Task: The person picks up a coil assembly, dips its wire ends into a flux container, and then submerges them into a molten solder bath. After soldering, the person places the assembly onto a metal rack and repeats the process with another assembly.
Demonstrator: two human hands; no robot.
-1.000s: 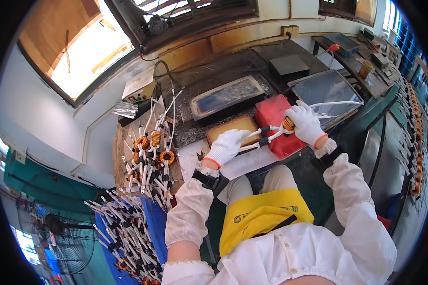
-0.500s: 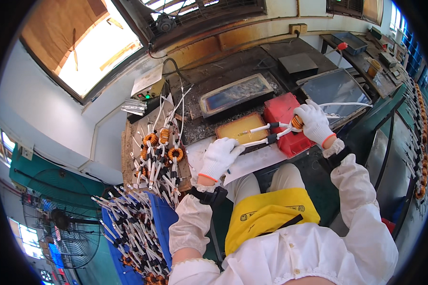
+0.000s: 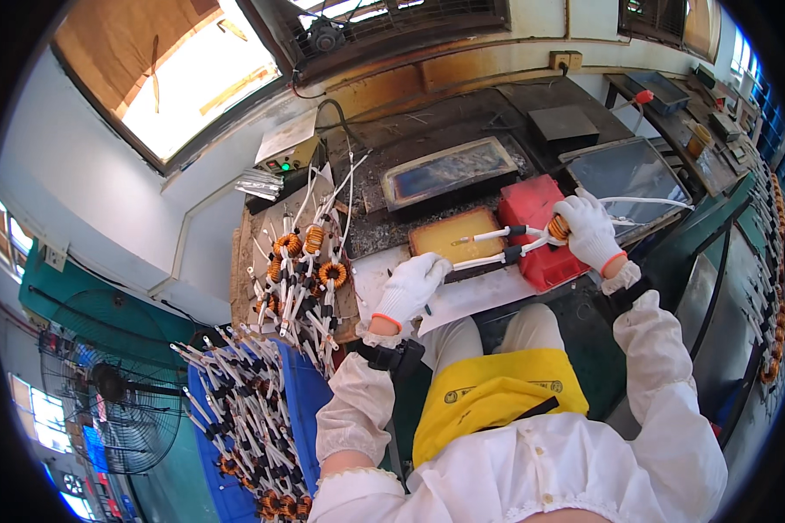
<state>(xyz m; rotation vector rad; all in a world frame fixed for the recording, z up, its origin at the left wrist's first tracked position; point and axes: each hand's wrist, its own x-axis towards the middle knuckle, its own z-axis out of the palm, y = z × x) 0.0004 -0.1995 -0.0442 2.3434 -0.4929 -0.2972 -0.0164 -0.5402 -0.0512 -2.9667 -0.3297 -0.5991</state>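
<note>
Gloved in white, my right hand (image 3: 589,230) is closed around a copper-wound toroidal coil (image 3: 559,228) above the red box (image 3: 530,202). White-sleeved leads (image 3: 478,261) with black bands run from the coil toward the left. My left hand (image 3: 411,286) pinches the end of the nearer lead; its fingertips hide that tip. The other lead's bare end lies over the shallow tray of yellow-amber material (image 3: 419,241), apart from my left fingers. Another white lead (image 3: 643,201) sticks out to the right, past my right hand.
More coils with leads (image 3: 332,275) are heaped on a board at left, above a blue bin (image 3: 300,410) packed with others. Behind the amber tray stands a rectangular pot (image 3: 449,170) with a silvery surface. A control box (image 3: 289,157) shows a green light. A fan (image 3: 109,383) stands far left.
The whole view has shifted slightly, so the bench appears farther right. Both hands keep their hold on the coil and lead, with little visible movement over the tray.
</note>
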